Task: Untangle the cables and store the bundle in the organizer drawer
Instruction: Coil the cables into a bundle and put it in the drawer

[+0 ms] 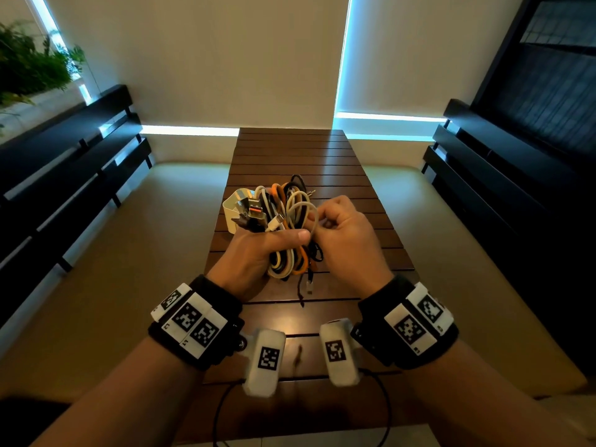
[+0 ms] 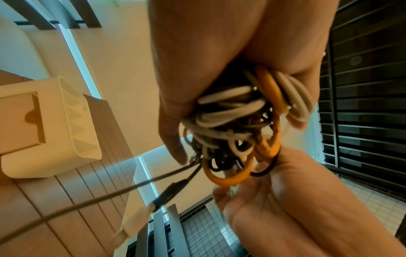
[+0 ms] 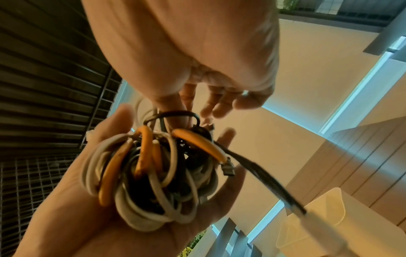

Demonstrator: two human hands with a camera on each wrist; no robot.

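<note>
A tangled cable bundle point(image 1: 283, 204) of white, orange and black cables is held above the slatted wooden table point(image 1: 290, 150). My left hand point(image 1: 274, 241) grips it round the middle, thumb across the front, and the bundle point(image 3: 149, 165) lies in that palm point(image 3: 110, 217). My right hand point(image 1: 322, 221) pinches a cable loop on the bundle's right side, other fingers curled. USB plugs stick out at the upper left, and a black connector end point(image 1: 309, 285) dangles below. The white organizer drawer point(image 1: 229, 209) stands on the table just behind the bundle, also seen in the left wrist view point(image 2: 66, 125) and the right wrist view point(image 3: 318, 217).
Black slatted benches point(image 1: 74, 162) point(image 1: 503, 162) flank the narrow table on both sides. A green plant point(image 1: 29, 66) stands at the far left. Thin black leads from the wrist cameras point(image 1: 222, 411) hang near the table's near edge.
</note>
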